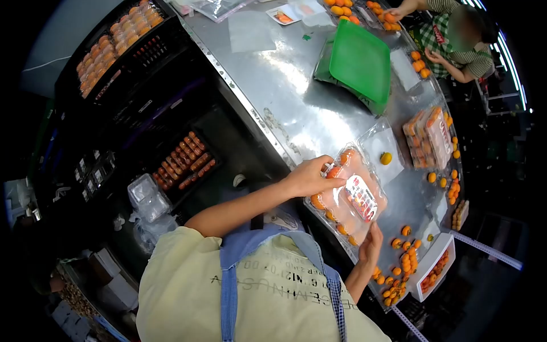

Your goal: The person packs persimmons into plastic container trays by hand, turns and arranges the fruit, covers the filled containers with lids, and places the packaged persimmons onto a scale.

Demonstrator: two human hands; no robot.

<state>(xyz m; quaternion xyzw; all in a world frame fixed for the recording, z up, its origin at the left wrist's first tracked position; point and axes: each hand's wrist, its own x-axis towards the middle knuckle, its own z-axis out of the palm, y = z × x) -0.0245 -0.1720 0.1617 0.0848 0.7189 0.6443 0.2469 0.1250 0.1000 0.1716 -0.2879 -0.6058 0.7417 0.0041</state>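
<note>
A clear plastic clamshell box (336, 219) of round orange fruit, with a pinkish sheet under its lid and a white printed label (360, 196), is held tilted over the edge of the metal table. My left hand (312, 176) grips its upper left corner, thumb on top and fingers partly hidden by the box. At the lower right edge, my right hand (371, 246) holds the box, and some of its fingers are out of sight. Just beyond the box, a single yellow-orange fruit (386, 158) sits on a white sheet.
A green upturned crate (360, 60) stands on the metal table (268, 108). Stacked filled clamshells (427, 138), loose orange fruit (407, 259) and a white foam box (437, 268) line the right side. Another person (450, 45) works across the table. Black crates (188, 162) are at left.
</note>
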